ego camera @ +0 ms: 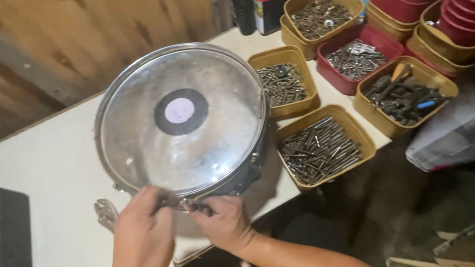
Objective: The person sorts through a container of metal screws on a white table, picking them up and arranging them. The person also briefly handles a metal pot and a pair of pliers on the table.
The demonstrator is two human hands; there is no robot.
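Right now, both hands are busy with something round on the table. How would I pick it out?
Find the pale table against the wooden wall. In its middle, left of the tubs of screws, lies a snare drum, the left hand and right hand at its near rim. It is the only big round thing there: a shiny metal hoop, a clear skin and a dark dot with a pale centre.

Two bare hands are in shot just below the snare drum (pixel 180 122): the left hand (pixel 140 239) and the right hand (pixel 224 222). Both forearms are uncovered, with no gloves, rings, watch or sleeve showing. A sliver of yellow clothing peeks in at the bottom edge.
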